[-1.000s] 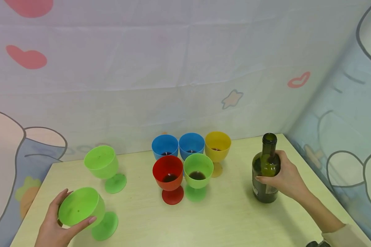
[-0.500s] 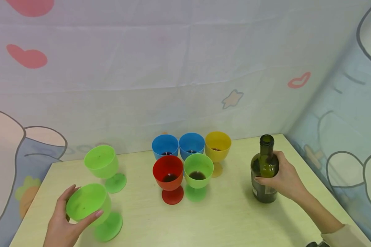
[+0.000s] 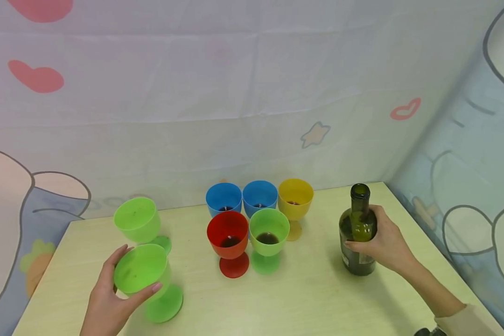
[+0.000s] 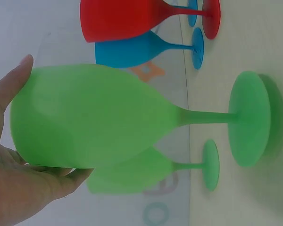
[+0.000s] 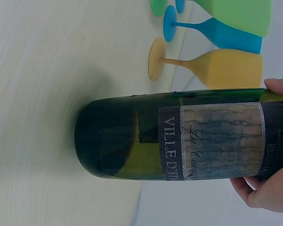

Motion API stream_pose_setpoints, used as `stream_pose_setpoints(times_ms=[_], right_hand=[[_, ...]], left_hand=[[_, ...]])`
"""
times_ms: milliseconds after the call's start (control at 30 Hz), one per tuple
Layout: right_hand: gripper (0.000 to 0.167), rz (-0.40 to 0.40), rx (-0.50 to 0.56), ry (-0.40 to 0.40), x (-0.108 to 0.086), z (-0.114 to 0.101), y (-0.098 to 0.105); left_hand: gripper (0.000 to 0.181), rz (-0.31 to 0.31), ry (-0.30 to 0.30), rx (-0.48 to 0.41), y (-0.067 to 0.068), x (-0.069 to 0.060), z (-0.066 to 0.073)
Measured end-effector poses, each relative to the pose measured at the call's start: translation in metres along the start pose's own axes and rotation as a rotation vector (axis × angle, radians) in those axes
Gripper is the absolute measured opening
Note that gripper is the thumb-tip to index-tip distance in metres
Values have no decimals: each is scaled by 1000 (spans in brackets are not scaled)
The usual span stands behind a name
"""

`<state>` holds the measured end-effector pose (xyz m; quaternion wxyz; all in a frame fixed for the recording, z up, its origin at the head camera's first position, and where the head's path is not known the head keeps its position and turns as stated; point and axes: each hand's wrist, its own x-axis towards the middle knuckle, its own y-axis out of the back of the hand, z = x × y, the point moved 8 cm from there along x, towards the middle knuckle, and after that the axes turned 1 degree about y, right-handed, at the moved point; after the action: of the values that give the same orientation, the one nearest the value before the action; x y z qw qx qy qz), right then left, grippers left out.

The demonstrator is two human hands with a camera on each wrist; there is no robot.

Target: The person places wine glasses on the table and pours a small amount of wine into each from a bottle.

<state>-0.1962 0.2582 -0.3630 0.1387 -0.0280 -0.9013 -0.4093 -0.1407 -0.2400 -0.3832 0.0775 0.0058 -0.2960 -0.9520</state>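
Note:
My left hand holds a light green goblet by its bowl, thumb on one side and fingers on the other. The goblet is upright, its foot close above or on the table; which, I cannot tell. Just behind it stands a second green goblet, partly covered by the held one. On the right, my right hand grips a dark green wine bottle round its upper body. The bottle stands upright, with dark liquid in its lower part and a printed label facing the right wrist camera.
Mid-table stand a red goblet, a green goblet, two blue goblets, one behind the red, and a yellow goblet, all with some dark liquid. A patterned cloth hangs behind the pale table.
My left hand has carried the green goblet rightward and slightly away from me, in front of the other green one. The bottle in my right hand has shifted a little to the left.

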Motion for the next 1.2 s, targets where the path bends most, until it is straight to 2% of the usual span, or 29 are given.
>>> stream_pose_setpoints(times_ms=[233, 467, 700, 1033, 1200], right_hand=[[83, 0, 4, 23, 1, -4, -1], [83, -3, -4, 31, 1, -6, -1], [82, -14, 7, 38, 2, -8, -3], [82, -18, 11, 50, 2, -13, -8], [79, -12, 15, 62, 3, -18, -9]], left_hand=[[100, -28, -61, 2, -16, 0, 23], [95, -69, -115, 15, -39, -3, 44], [92, -113, -168, -8, -58, -7, 60], [92, -138, -185, -60, -77, -11, 73], [94, -173, -156, -69, -84, -12, 78]])
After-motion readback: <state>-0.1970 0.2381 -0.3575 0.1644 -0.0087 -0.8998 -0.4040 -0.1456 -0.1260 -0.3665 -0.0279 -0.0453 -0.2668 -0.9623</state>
